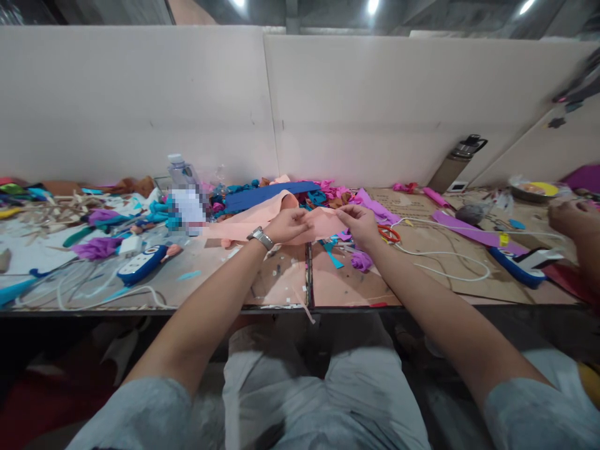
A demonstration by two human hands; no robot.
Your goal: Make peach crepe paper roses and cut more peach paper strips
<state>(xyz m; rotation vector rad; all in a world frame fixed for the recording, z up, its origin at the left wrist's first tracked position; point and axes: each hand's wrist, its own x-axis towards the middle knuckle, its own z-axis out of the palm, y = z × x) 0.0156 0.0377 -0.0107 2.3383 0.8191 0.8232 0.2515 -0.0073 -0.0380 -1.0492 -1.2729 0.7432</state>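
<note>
A long strip of peach crepe paper stretches between my two hands over the near part of the table. My left hand, with a metal watch at the wrist, is closed on the strip, thumb against fingers. A short way to the right, my right hand pinches the strip's end near its upper edge. The rest of the paper trails off to the left and curls up behind my left hand. Directly behind it lies a folded blue crepe sheet. Below my right hand sits a crumpled purple paper flower.
Blue-and-white power strips with white cables lie left and right. A clear plastic bottle and a dark-capped flask stand by the white partition. Orange-handled scissors rest on cardboard. Another person's hand is at far right.
</note>
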